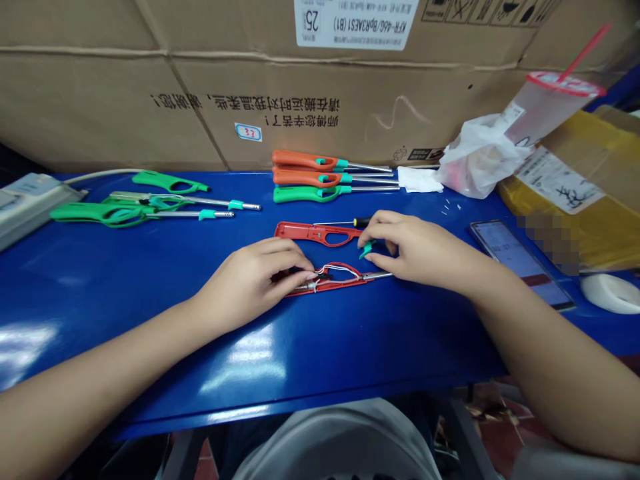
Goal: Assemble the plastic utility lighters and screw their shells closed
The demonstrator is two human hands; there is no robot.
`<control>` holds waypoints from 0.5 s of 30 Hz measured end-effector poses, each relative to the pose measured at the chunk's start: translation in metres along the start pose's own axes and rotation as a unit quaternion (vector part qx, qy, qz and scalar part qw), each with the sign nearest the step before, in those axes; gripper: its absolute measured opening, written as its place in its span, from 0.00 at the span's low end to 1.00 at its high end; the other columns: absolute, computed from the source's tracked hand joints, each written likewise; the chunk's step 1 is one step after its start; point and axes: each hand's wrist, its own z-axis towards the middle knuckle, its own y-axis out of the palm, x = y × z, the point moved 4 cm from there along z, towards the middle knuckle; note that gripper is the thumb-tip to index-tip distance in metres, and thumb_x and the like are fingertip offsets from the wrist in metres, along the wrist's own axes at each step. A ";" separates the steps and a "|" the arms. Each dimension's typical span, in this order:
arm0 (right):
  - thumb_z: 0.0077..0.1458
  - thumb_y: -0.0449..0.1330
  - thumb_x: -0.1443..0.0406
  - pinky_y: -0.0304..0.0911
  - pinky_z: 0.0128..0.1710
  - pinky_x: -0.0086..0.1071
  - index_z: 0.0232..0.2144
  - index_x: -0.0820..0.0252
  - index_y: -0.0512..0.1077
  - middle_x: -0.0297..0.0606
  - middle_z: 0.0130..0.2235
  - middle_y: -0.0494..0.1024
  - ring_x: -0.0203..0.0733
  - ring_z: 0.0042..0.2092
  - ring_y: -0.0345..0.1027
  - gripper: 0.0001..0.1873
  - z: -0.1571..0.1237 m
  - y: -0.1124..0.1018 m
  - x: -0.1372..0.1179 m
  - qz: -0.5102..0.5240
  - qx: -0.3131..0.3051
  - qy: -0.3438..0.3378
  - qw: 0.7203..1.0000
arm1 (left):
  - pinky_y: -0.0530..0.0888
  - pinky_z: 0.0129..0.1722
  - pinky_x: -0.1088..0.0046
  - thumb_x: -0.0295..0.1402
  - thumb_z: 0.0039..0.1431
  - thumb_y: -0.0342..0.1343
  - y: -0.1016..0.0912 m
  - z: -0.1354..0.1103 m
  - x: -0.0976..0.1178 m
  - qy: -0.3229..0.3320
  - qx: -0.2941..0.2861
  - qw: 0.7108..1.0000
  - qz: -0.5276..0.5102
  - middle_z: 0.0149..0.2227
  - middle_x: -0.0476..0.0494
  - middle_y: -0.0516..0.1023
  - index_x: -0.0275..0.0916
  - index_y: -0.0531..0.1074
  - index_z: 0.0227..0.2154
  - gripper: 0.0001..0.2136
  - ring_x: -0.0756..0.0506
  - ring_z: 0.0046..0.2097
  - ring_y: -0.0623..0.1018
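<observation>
red lighter shell (335, 279), opened up w/ white & black wires showing, lies at the middle of the blue table (150, 300). left hand (255, 277) sits curled over its handle end, fingertips pressing down on it. right hand (420, 253) pinches a small teal part (367, 250) between thumb & forefinger, just above the shell's metal tube end. 2nd red shell half (315, 233) lies just behind, thin screwdriver (345, 223) alongside. further back: finished lighters (310, 177), orange & green, by the cardboard box (150, 100). green lighters (125, 210) far left; phone (520, 260) & tape roll (613, 292) at right.
</observation>
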 end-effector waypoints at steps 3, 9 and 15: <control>0.63 0.62 0.68 0.62 0.38 0.33 0.46 0.57 0.79 0.40 0.48 0.74 0.38 0.38 0.70 0.10 0.000 0.002 -0.001 0.015 -0.013 -0.009 1.000 | 0.77 0.44 0.73 0.34 0.71 0.59 -0.001 0.000 0.000 0.000 0.004 1.000 0.002 0.40 0.45 0.83 0.39 0.80 0.40 0.07 0.47 0.42 0.83; 0.64 0.60 0.70 0.63 0.42 0.35 0.43 0.60 0.77 0.42 0.49 0.74 0.41 0.41 0.70 0.07 0.000 0.004 0.000 0.023 -0.011 -0.018 1.000 | 0.77 0.42 0.74 0.33 0.71 0.59 -0.001 0.000 0.003 0.011 0.012 1.000 0.006 0.40 0.45 0.85 0.38 0.80 0.41 0.06 0.47 0.40 0.83; 0.66 0.60 0.66 0.60 0.34 0.31 0.40 0.60 0.74 0.33 0.34 0.76 0.35 0.31 0.66 0.03 0.000 0.000 -0.005 0.116 0.056 -0.020 0.991 | 0.77 0.43 0.75 0.32 0.70 0.61 -0.004 -0.002 0.009 0.018 0.048 0.999 -0.007 0.38 0.46 0.86 0.37 0.81 0.39 0.05 0.48 0.39 0.84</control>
